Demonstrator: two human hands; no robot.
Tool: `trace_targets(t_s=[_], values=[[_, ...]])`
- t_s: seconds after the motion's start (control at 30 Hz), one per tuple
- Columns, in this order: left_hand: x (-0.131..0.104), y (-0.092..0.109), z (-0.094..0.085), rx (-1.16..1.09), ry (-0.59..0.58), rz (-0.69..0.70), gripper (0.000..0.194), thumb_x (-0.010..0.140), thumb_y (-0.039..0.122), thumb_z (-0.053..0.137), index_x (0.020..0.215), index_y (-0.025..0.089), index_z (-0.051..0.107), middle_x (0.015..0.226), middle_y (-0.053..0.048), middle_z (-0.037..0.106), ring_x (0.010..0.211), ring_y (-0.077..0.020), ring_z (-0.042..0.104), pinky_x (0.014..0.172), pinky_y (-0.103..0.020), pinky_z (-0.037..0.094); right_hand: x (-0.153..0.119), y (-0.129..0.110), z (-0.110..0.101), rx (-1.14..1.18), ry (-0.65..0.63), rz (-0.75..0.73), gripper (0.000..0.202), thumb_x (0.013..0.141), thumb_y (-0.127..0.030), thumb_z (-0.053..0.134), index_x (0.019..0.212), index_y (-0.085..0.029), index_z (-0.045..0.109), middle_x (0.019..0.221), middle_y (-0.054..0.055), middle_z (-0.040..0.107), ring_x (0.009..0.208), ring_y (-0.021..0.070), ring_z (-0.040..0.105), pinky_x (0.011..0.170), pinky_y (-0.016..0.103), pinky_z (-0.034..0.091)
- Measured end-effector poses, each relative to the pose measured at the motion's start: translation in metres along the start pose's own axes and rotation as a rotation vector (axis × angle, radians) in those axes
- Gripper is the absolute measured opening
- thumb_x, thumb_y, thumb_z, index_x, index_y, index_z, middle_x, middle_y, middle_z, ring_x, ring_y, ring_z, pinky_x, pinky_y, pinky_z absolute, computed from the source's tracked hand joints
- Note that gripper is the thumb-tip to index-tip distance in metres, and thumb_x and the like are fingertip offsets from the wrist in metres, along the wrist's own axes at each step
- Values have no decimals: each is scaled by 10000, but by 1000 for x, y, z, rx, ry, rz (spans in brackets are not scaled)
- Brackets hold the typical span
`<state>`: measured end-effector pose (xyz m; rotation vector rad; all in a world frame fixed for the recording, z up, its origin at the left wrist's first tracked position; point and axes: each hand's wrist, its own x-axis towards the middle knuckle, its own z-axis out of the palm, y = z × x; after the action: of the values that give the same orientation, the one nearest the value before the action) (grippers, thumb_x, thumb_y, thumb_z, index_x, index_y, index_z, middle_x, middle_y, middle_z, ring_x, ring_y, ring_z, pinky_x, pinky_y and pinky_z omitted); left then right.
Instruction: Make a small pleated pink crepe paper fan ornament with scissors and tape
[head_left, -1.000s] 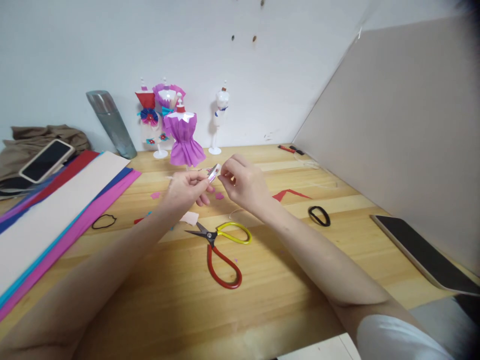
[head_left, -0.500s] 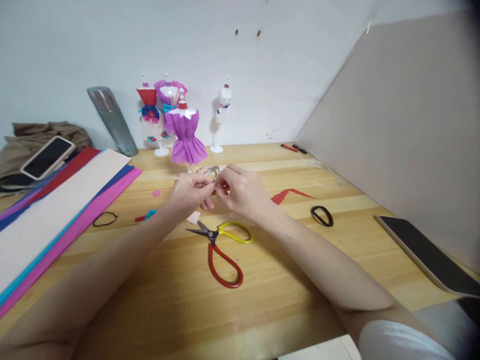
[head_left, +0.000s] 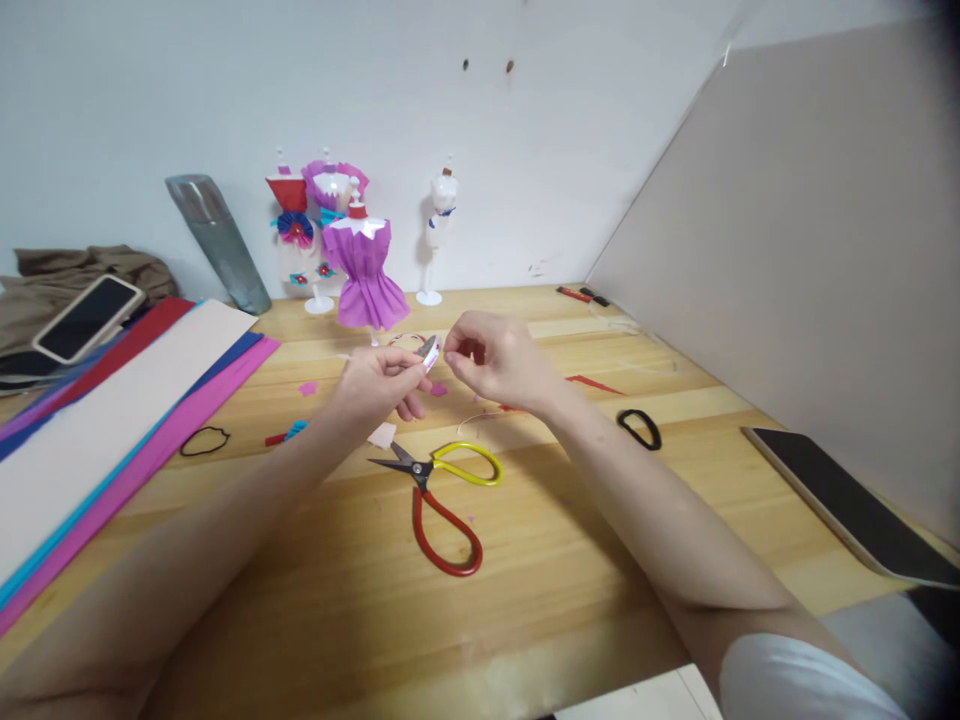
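Over the middle of the table, my left hand (head_left: 379, 380) pinches a small whitish ring, which looks like a roll of tape (head_left: 430, 352), between thumb and fingers. My right hand (head_left: 499, 360) is just to its right, a small gap apart, with thumb and fingertips pressed together. Whatever those fingertips hold is too small to make out. Below the hands lie scissors (head_left: 418, 468) with one yellow and one red handle, blades parted. A pale paper scrap (head_left: 382, 435) is beside the blade tips. Small pink pieces (head_left: 438, 389) and a red strip (head_left: 596, 384) lie around the hands.
Mini dress forms, one in a purple paper dress (head_left: 367, 280) and one mostly white (head_left: 442, 212), stand at the back. Long coloured paper sheets (head_left: 127, 420), a phone (head_left: 88, 318) and a bottle (head_left: 219, 245) are left. A black band (head_left: 639, 429) and dark tablet-like slab (head_left: 840, 500) lie right.
My right hand has come away from the roll, up and to the right, its fingers still pinched. The roll stays in my left hand and shows more of its side. The view has shifted slightly.
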<state>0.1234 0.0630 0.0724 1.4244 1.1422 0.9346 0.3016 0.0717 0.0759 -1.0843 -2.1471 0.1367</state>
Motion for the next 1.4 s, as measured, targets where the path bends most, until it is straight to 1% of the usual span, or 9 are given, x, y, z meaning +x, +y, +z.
trace_targets(t_s=[0.13, 0.33, 0.57, 0.73, 0.87, 1.03, 1.17, 1.27, 1.4], values=[[-2, 3, -1, 36, 0, -20, 141, 800, 168, 596, 677, 136, 656, 514, 13, 651, 385, -88, 571, 400, -171, 458, -4, -14, 4, -203, -60, -13, 136, 843, -204, 540, 856, -132, 654, 829, 77, 653, 669, 147, 566, 606, 261, 361], [-7, 11, 1, 99, 26, -99, 232, 851, 179, 582, 623, 148, 615, 388, 30, 565, 335, -90, 522, 373, -164, 402, -9, -26, 19, -529, -56, -19, 233, 888, -126, 447, 872, -131, 679, 782, 87, 665, 659, 168, 576, 573, 287, 284], [-6, 16, -1, 174, 46, -133, 257, 875, 151, 581, 619, 142, 599, 355, 39, 536, 318, -82, 507, 342, -146, 364, -12, -28, 28, -569, -13, -47, 262, 901, -100, 417, 867, -118, 676, 780, 87, 669, 645, 166, 584, 557, 286, 284], [-2, 5, -1, 216, 22, -75, 202, 837, 78, 577, 648, 143, 605, 360, 48, 543, 321, -80, 505, 352, -141, 387, -14, -27, 30, -608, -68, -105, 278, 884, -76, 406, 824, -121, 674, 732, 85, 655, 589, 165, 543, 540, 293, 267], [-3, 4, 0, 284, 12, -94, 207, 837, 83, 570, 642, 139, 613, 335, 55, 513, 286, -69, 458, 314, -129, 315, -12, -27, 27, -647, -127, -134, 246, 885, -107, 414, 835, -108, 656, 713, 93, 631, 571, 174, 506, 523, 304, 226], [-4, 10, -2, 298, -52, -85, 203, 829, 76, 564, 647, 135, 632, 337, 57, 516, 296, -54, 450, 332, -115, 318, -8, -24, 21, -516, -130, -149, 172, 840, -121, 454, 853, -117, 626, 733, 80, 617, 621, 161, 489, 550, 287, 250], [-4, 12, -4, 261, -64, -72, 210, 833, 68, 551, 650, 139, 627, 347, 54, 532, 309, -50, 448, 360, -116, 356, -4, -16, 12, -250, -79, -15, 100, 769, -158, 479, 782, -148, 578, 695, 43, 591, 597, 137, 463, 569, 262, 283], [-4, 12, -4, 227, -75, -78, 232, 852, 84, 543, 641, 133, 624, 352, 47, 533, 317, -50, 447, 368, -124, 370, -1, -9, 2, -135, -50, 55, 52, 729, -174, 477, 717, -166, 527, 645, 19, 549, 566, 126, 421, 564, 261, 274], [-3, 12, -4, 200, -72, -82, 230, 857, 96, 550, 643, 134, 625, 363, 41, 543, 324, -56, 460, 375, -131, 381, 0, -7, -5, -117, -116, 64, 178, 791, -194, 416, 620, -181, 464, 567, 1, 470, 524, 119, 348, 550, 277, 232]])
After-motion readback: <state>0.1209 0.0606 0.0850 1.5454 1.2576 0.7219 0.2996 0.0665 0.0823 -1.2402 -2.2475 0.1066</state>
